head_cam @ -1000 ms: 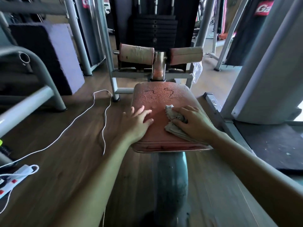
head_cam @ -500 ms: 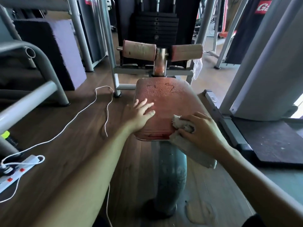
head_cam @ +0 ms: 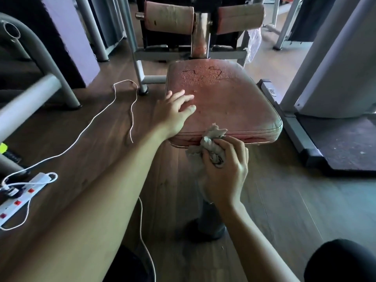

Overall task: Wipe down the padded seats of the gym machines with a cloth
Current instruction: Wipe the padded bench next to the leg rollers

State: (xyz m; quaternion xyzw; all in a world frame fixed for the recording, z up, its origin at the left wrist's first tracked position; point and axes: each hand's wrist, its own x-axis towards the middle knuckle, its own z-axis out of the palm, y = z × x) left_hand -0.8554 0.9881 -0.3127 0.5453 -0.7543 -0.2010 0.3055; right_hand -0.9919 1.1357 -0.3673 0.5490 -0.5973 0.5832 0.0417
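Note:
A worn red padded seat (head_cam: 230,98) sits on a grey post in front of me, with droplets and black marks on its far part. My left hand (head_cam: 175,112) rests flat on the seat's left near corner, fingers spread. My right hand (head_cam: 225,169) grips a bunched grey cloth (head_cam: 211,143) just below and in front of the seat's front edge, the cloth's top touching that edge. Two red roller pads (head_cam: 168,18) stand behind the seat.
A white cord (head_cam: 122,102) trails over the wooden floor on the left to a power strip (head_cam: 22,197). Grey machine tubes (head_cam: 30,98) stand at the left. A white machine frame (head_cam: 333,64) and dark mat (head_cam: 345,143) are at the right.
My right hand has drawn the cloth toward me off the seat top, down past the front edge, and bunched it up. My left hand has stayed on the seat's left side.

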